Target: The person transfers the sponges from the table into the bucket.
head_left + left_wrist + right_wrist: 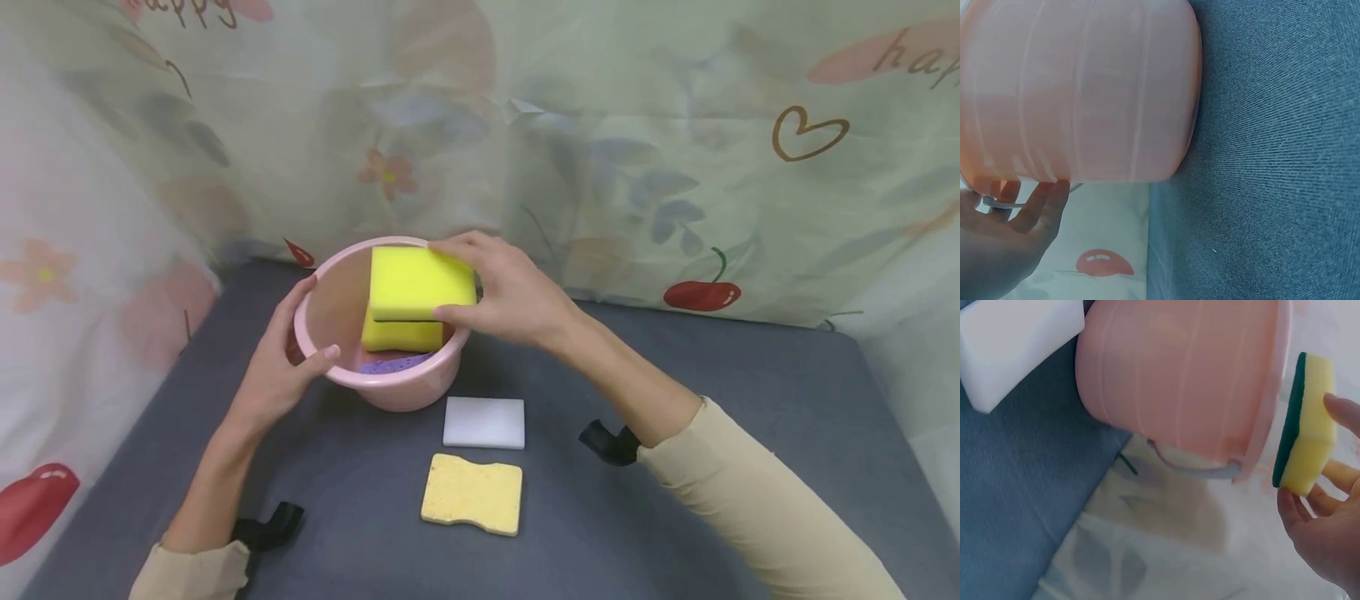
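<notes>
My right hand [517, 292] pinches a yellow sponge [420, 283] over the mouth of a pink bucket [405, 392]. A dark green scouring layer backs this sponge [1310, 425] in the right wrist view, where it stands just beyond the rim. On the left side, my left hand [273, 367] grips the bucket's rim, thumb over the edge and fingers along the outer wall [1041, 206]. Inside the bucket lie another yellow sponge [401, 336] and a purple sponge [393, 364], both partly hidden by the held one.
In front of the bucket, a white rectangular sponge [483, 422] lies on the dark grey tabletop [360, 517]. Nearer to me is a flat pale-yellow sponge [472, 494] with notched sides. A patterned curtain [600, 167] hangs behind. The bucket has a grey handle [1197, 470].
</notes>
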Action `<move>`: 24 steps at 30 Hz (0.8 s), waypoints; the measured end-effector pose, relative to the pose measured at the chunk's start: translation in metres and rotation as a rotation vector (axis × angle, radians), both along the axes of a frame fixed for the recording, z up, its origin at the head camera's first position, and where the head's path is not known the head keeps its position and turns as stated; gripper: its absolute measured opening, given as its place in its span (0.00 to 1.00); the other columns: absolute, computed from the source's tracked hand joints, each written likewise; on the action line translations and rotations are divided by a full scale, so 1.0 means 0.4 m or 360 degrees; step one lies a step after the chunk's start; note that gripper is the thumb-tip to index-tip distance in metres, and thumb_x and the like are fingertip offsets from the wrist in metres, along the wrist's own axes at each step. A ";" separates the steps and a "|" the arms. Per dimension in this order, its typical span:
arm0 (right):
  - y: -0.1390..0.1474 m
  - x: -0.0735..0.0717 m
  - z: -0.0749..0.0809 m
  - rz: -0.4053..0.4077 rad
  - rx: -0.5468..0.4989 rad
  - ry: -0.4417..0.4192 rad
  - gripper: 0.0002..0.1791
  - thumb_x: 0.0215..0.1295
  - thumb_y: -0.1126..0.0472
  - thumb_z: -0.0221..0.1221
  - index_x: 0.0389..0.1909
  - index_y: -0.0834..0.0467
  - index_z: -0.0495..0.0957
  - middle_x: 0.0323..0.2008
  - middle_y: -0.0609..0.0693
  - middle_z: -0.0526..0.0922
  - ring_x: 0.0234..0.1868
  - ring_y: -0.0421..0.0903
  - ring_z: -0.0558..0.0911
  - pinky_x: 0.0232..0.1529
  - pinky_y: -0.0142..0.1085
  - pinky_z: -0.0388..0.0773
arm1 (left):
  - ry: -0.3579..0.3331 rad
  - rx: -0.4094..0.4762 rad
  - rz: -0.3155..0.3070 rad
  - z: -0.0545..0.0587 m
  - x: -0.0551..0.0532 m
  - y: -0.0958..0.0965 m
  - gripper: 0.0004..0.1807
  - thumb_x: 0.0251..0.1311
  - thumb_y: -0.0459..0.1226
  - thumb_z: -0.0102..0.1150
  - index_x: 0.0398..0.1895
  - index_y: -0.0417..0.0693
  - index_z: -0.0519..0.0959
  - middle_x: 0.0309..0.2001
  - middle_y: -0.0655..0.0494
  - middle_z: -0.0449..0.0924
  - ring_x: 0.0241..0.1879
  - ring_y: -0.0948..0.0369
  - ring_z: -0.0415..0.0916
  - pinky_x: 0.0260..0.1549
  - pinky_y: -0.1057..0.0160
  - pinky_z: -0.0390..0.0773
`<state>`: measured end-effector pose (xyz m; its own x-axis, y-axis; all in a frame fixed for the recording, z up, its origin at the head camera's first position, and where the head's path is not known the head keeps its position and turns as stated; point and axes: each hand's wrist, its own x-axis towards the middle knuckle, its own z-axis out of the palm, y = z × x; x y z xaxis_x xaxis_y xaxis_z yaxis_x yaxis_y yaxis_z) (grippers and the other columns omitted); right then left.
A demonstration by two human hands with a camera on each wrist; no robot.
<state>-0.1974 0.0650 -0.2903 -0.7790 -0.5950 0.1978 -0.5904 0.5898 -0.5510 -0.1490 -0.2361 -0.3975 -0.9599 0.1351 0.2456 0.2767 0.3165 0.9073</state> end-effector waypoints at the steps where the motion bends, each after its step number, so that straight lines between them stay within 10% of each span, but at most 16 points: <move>1: -0.006 0.001 -0.003 0.0008 0.0001 -0.0011 0.38 0.58 0.53 0.69 0.70 0.54 0.69 0.63 0.48 0.73 0.58 0.45 0.72 0.56 0.37 0.72 | -0.0001 -0.0007 0.0006 0.000 0.001 0.001 0.48 0.58 0.29 0.63 0.79 0.59 0.50 0.74 0.49 0.54 0.62 0.46 0.64 0.49 0.77 0.73; 24: -0.086 -0.007 -0.059 0.0066 0.0137 -0.0049 0.40 0.55 0.48 0.71 0.69 0.55 0.70 0.65 0.50 0.73 0.63 0.47 0.70 0.61 0.39 0.68 | -0.0001 -0.0037 0.0039 -0.001 0.001 0.000 0.47 0.59 0.32 0.63 0.79 0.59 0.51 0.75 0.50 0.54 0.63 0.48 0.63 0.50 0.78 0.71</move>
